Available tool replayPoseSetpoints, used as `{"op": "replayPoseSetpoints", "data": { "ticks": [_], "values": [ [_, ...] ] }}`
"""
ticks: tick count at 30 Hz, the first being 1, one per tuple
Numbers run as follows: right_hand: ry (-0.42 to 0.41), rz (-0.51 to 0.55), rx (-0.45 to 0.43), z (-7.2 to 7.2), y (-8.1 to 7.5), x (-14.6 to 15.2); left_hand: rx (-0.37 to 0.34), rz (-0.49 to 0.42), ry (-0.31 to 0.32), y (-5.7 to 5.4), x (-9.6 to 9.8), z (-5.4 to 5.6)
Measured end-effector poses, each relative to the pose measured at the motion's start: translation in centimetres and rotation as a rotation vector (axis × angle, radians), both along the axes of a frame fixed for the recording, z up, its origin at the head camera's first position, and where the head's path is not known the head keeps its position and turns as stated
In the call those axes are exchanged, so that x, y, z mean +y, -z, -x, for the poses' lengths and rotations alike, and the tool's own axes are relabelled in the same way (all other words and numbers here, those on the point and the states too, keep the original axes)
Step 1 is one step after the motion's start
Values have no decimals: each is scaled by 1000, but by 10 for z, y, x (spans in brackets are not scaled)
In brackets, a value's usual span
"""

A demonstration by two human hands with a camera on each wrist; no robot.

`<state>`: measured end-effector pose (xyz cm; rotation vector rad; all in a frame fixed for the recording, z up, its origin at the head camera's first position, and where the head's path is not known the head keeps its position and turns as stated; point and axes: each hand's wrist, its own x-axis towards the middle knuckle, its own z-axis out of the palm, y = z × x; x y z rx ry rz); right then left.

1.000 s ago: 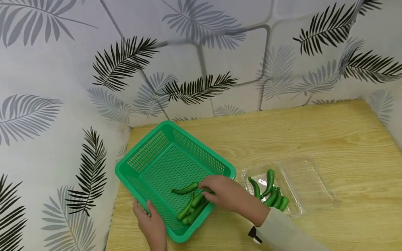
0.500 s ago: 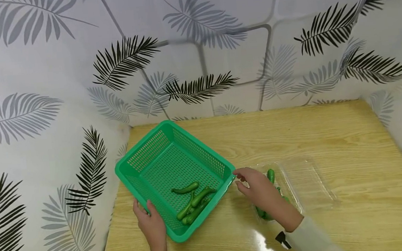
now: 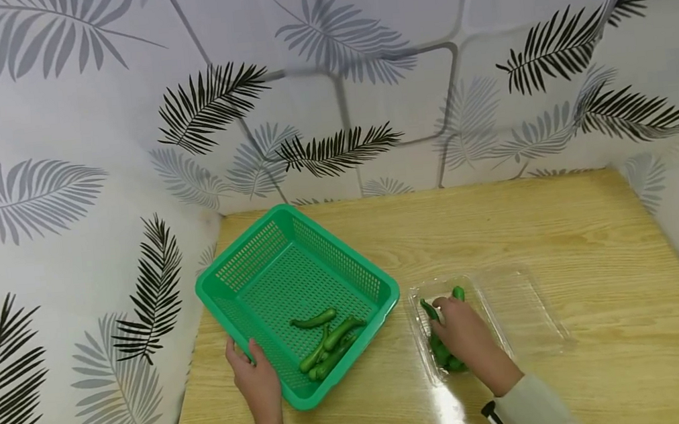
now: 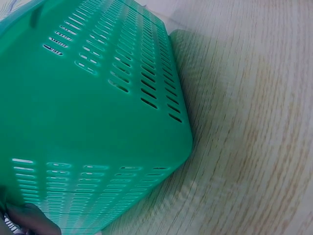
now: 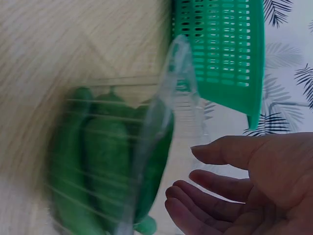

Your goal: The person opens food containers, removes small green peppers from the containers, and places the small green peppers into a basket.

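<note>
The green plastic basket (image 3: 342, 245) stands tilted across the left of the table, with several green chili peppers (image 3: 335, 340) in its near corner. My left hand (image 3: 256, 387) holds the basket's near left rim, thumb over the edge and fingers outside; in the left wrist view a finger (image 4: 32, 220) lies against the slotted wall. My right hand (image 3: 468, 332) is over the clear plastic container (image 3: 420, 339), partly hiding the peppers (image 5: 105, 156) in it. Its fingertips are beside one slim pepper (image 3: 429, 310). The right wrist view shows thumb and fingers spread apart with nothing between them.
The container's clear lid (image 3: 524, 310) lies folded back to the right on the wooden table (image 3: 597, 250). Leaf-patterned cloth (image 3: 330, 105) rises behind the table and along both sides.
My right hand has moved from over the peppers in the basket, rightward past the rim, to the clear container. The left hand has stayed on the basket.
</note>
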<state>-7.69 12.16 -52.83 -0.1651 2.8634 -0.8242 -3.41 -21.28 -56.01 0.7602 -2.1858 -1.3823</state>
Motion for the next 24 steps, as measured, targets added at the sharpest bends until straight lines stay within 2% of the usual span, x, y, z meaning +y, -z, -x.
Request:
{"op": "replayPoseSetpoints", "data": {
  "ticks": [13, 24],
  "values": [
    [50, -44, -59, 9, 36, -2, -9, 2, 8, 0, 1, -1],
    [107, 34, -61, 13, 39, -2, 6, 10, 2, -3, 1, -1]
  ]
}}
